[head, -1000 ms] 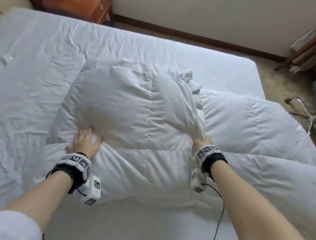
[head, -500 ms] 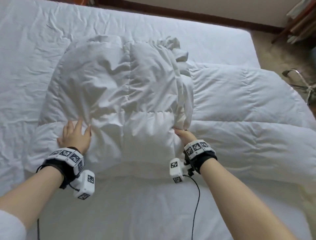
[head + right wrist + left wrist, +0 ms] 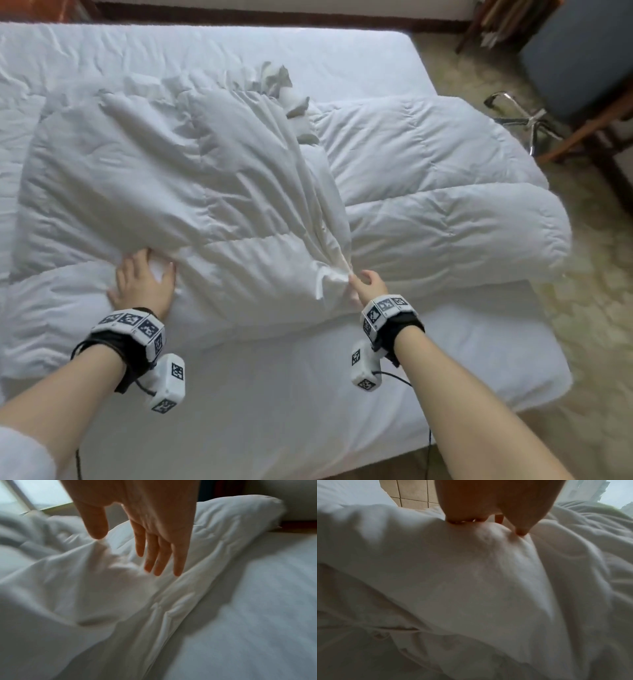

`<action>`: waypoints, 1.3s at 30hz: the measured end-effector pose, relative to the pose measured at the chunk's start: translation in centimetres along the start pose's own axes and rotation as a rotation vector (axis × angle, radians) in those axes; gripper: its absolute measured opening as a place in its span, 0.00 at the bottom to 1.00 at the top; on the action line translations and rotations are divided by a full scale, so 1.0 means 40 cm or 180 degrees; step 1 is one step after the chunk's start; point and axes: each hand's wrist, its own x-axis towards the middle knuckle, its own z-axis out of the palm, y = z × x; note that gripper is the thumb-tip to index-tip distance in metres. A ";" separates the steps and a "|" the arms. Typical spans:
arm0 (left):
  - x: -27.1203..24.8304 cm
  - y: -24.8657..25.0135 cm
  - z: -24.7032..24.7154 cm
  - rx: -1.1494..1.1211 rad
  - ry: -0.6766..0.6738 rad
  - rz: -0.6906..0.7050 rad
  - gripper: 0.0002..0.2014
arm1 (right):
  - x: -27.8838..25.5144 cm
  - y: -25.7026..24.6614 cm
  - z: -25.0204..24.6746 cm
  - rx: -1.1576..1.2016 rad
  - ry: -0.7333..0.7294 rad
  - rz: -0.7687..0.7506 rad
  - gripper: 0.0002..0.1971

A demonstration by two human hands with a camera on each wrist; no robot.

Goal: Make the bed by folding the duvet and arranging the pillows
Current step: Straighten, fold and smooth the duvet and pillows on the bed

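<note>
Covering white bed [image 3: 342, 394], duvet [image 3: 428, 192]; tan floor [image 3: 582, 291] beside

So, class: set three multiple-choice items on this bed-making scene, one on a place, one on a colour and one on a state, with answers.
1. Where does the metal chair base stand relative to the bed?
A on it
B on the floor to its right
C under it

2. What colour is the duvet?
A white
B blue
C red

3. How do the right hand and its fingers lie?
A fisted
B straight
C curled round a pillow

Answers:
1. B: it stands on the patterned floor past the mattress edge.
2. A: it is white all over.
3. B: the right wrist view shows them extended over the duvet.
</note>
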 end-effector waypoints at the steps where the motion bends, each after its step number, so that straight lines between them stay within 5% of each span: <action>1: -0.003 0.025 -0.009 -0.0081 0.0070 0.0053 0.28 | 0.002 0.005 -0.036 0.0104 0.0080 0.0051 0.27; 7: -0.090 0.279 0.018 0.0069 -0.0347 0.0977 0.32 | 0.040 0.082 -0.304 0.0724 0.0756 0.0178 0.25; 13: -0.187 0.544 0.146 0.0494 -0.0540 0.1636 0.33 | 0.131 0.167 -0.534 0.1210 0.0816 0.0447 0.25; 25: -0.331 0.908 0.606 0.0939 -0.1388 0.1110 0.34 | 0.467 0.359 -0.919 0.1577 0.0786 0.1384 0.35; 32: -0.317 0.939 0.795 0.1202 -0.1223 0.0803 0.41 | 0.828 0.612 -1.044 0.1364 0.0595 0.1747 0.75; 35: -0.299 0.936 0.828 0.1219 -0.1195 0.0785 0.42 | 0.849 0.564 -1.061 0.2641 0.0463 0.1571 0.60; 39: -0.278 0.941 0.848 0.1242 -0.1188 0.0745 0.41 | 0.832 0.459 -1.082 0.2964 0.0319 0.1522 0.49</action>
